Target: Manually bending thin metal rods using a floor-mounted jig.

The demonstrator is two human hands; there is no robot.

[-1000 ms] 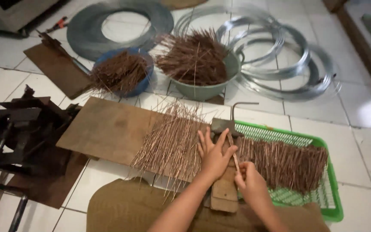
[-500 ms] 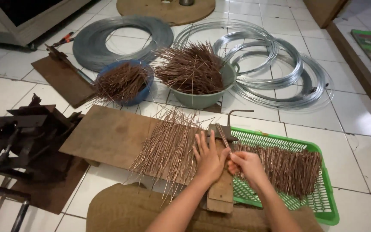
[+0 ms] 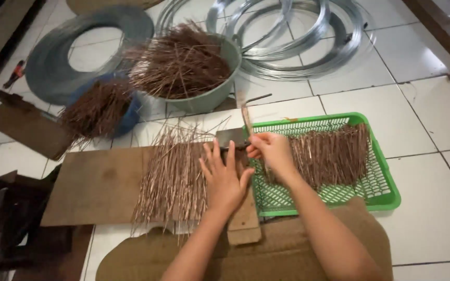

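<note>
My left hand lies flat with its fingers spread on a narrow wooden block. Its fingertips reach a small dark metal tool fixed to the block's far end. Just right of the tool, my right hand is closed, pinching a thin rod beside the tool's upright brown handle. A loose fan of copper-coloured rods lies on a wooden board left of my left hand. A green plastic basket on the right holds more rods.
A grey-green bowl and a blue bowl, both heaped with rods, stand behind the board. Coils of silver wire and a flat steel-strip coil lie on the white tiles. Dark metal scrap sits left, a brown mat near me.
My right hand has moved up from the lower part of the block to the metal tool. The left hand stays flat on the block. The camera has come closer.
</note>
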